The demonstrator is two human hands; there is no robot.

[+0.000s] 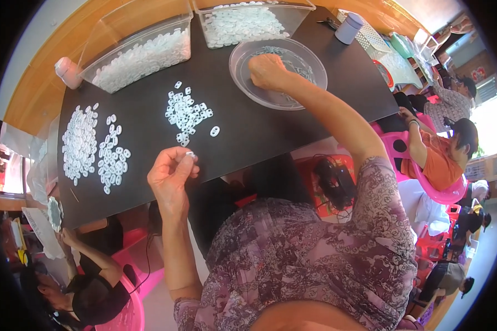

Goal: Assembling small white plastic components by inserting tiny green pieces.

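My left hand (173, 174) is closed at the near edge of the dark table, pinching a small white plastic piece (190, 155) between thumb and fingers. Just beyond it lies a loose pile of small white two-holed pieces (185, 113), with one oval piece (215, 131) apart to its right. My right hand (268, 71) is inside a round, clear plastic basin (238, 83), its fingers curled down. Small clear or whitish bits (303, 69) are scattered over the basin's bottom. Whatever those fingers hold, if anything, is hidden.
Two clear bins (143, 60) (246, 25) of white pieces stand at the back. More white ovals lie in two piles (80, 143) (113, 160) at left. A pink bottle (68, 73) and a grey-lavender cup (349, 28) stand near the corners. Other people sit on both sides.
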